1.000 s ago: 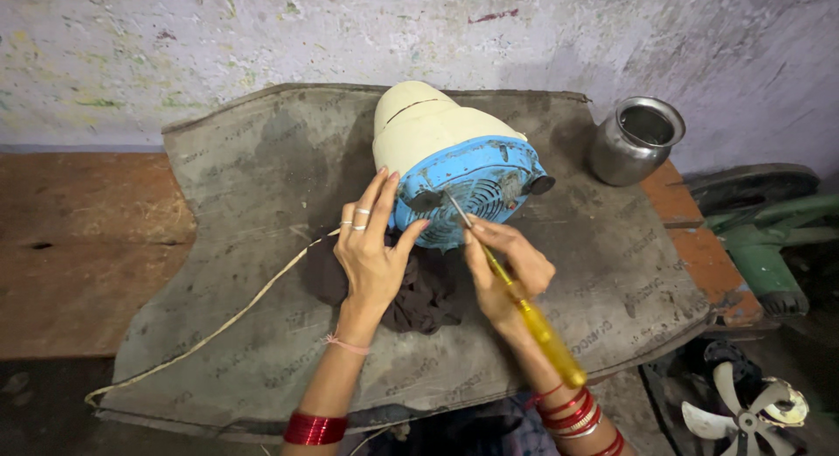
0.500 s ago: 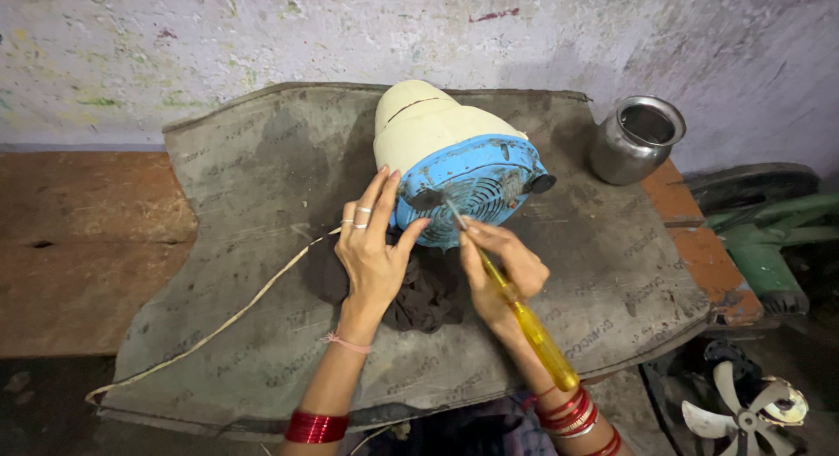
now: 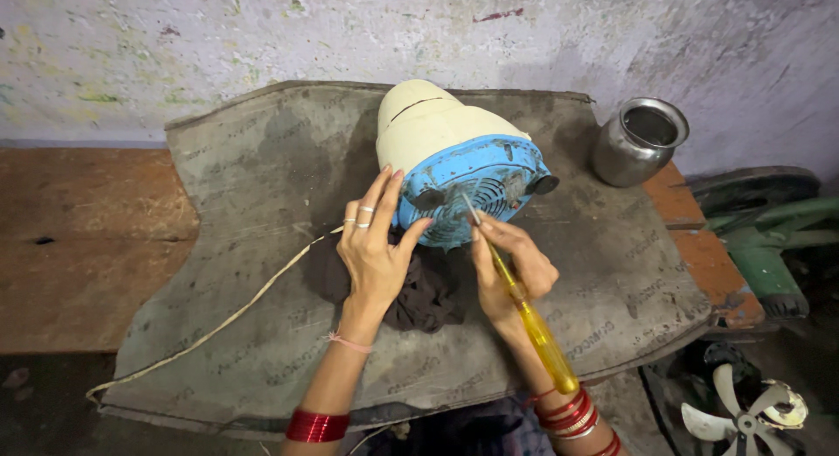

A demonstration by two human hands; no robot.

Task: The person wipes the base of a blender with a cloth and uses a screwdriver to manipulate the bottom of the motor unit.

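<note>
A cream-coloured appliance body [image 3: 433, 128] lies on its side on a grey mat [image 3: 262, 176], its blue vented base [image 3: 476, 189] facing me. My left hand [image 3: 374, 246] rests flat against the left edge of that blue base, fingers spread. My right hand [image 3: 511, 272] grips a yellow-handled screwdriver [image 3: 533, 329], whose metal tip touches the middle of the blue base. A dark cloth [image 3: 419, 294] lies under the appliance between my hands. A pale cord [image 3: 218, 320] runs from the appliance to the lower left.
A steel pot [image 3: 638, 141] stands at the mat's right end. The mat covers a worn wooden bench [image 3: 79, 237] against a stained wall. A white fan blade [image 3: 743, 412] lies on the floor lower right, with green metal parts [image 3: 760, 246] at the right.
The screwdriver and my right hand have shifted slightly; the left hand stays on the blue base. The appliance has not moved.
</note>
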